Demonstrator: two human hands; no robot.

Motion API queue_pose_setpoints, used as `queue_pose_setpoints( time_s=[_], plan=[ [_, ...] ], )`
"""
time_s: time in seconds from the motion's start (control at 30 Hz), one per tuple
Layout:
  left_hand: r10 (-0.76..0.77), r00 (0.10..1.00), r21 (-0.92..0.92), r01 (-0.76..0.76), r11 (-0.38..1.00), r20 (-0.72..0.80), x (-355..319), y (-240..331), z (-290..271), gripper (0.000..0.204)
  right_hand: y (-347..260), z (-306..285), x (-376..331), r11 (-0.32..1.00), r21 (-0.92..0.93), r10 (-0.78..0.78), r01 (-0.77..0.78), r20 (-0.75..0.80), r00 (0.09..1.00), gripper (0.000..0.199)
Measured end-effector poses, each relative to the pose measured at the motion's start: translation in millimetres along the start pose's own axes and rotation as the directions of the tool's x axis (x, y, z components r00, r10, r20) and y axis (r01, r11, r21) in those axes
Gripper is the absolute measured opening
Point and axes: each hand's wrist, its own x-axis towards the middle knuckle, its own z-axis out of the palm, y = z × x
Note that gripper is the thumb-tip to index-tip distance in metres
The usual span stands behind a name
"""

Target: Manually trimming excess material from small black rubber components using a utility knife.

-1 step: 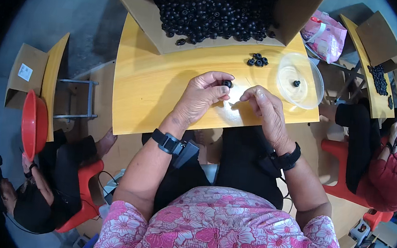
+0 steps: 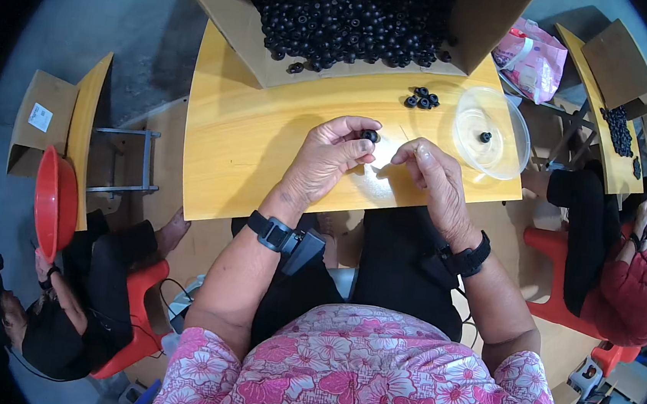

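Note:
My left hand (image 2: 324, 154) pinches a small round black part (image 2: 369, 136) between thumb and fingertips, above the table's near half. To its right, my right hand (image 2: 435, 175) has thumb and forefinger drawn together; whatever is in them, if anything, is too small to make out. The two hands are a short gap apart. Beyond them a small cluster of black parts (image 2: 423, 99) lies on the yellow table (image 2: 245, 133). Next to the cluster is a clear round plastic tub (image 2: 519, 151) with a single black part (image 2: 485, 138) inside.
A cardboard box (image 2: 221, 8) heaped with black parts (image 2: 347, 23) lies open toward me at the table's far edge. To the left a person holds a red basin (image 2: 56, 202); another person in red (image 2: 627, 294) sits at the right. A pink bag (image 2: 539, 63) stands behind the tub.

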Motion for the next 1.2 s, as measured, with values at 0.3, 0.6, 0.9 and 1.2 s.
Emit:
queue_pose_setpoints(
  time_s=[0.3,0.6,0.9,1.2],
  plan=[
    [0.010,0.998,-0.118,-0.003,0.993,0.055,3,-2,-13,0.023,15,17,20,0.995,-0.004,-0.094,0.096,0.132,0.987,0.016],
    [0.000,0.997,-0.187,0.015,0.982,0.079,6,-3,-17,0.021,20,27,27,0.988,-0.063,-0.138,0.142,0.069,0.988,0.013],
    [-0.002,0.992,-0.218,0.030,0.976,0.128,6,-3,-21,0.019,23,30,30,0.997,0.001,-0.079,0.079,0.034,0.996,0.013],
    [0.004,0.992,-0.230,0.026,0.973,0.128,7,-5,-22,0.018,23,30,31,0.997,-0.001,-0.073,0.073,0.022,0.997,0.014]
  ],
)
